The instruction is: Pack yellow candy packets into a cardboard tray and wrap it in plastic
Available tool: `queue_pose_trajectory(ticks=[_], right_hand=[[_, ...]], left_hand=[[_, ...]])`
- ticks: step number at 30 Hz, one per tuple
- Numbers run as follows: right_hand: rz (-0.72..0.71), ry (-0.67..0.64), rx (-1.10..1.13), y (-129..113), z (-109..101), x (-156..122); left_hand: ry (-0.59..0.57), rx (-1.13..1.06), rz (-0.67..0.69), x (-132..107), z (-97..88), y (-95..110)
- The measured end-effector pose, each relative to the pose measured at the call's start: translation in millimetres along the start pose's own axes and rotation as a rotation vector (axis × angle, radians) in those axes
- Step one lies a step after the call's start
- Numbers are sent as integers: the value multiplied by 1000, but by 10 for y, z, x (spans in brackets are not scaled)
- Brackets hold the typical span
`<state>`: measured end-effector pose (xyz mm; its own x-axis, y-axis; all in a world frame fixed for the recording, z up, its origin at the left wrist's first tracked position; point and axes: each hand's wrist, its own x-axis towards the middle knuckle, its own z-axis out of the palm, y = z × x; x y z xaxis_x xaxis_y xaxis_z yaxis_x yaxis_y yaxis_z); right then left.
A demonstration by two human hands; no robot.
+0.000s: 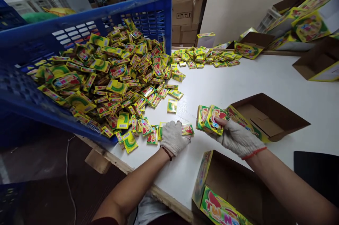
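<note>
My right hand (pixel 235 136), in a white knit glove with a red cuff, is closed around a few small yellow-green TWINS packs (pixel 217 120), thumb on the front one. It is above the white tabletop, in front of an open cardboard display box (pixel 267 117). My left hand (pixel 174 137), also gloved, is low on the table with its fingers curled over small packs; one TWINS pack (pixel 188 129) sticks out at its right side. Its palm side is hidden. Loose packs (pixel 153 136) lie just left of it. Below my right hand stands another open TWINS box (pixel 225 207).
A tilted blue plastic crate (pixel 169 16) spills a large heap of packs (pixel 116 76) onto the table (pixel 212 80). More packs (pixel 203 55) line the back edge. Display boxes (pixel 309 27) are piled at the back right, and cartons (pixel 185 9) are stacked behind. A black sheet (pixel 315 172) lies right.
</note>
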<state>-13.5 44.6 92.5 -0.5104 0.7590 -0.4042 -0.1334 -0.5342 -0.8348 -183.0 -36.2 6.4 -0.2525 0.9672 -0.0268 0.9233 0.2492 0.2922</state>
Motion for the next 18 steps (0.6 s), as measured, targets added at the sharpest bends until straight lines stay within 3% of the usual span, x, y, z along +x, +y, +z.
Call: queue_pose_trajectory(ticks=[5,9,12,15,18], right_hand=[[45,7,205,26,-99,52],[56,56,322,115,-21,39],[40,62,320,204,21,73],[25,90,200,239,-7,164],[85,112,43,236,1,263]], left_hand=[[17,-12,54,58,146,-91],[271,-283,-73,143,167,30],[420,-526,53,91,169,171],[406,-665,208,-8,264,227],[357,-837,136,-43,422,209]])
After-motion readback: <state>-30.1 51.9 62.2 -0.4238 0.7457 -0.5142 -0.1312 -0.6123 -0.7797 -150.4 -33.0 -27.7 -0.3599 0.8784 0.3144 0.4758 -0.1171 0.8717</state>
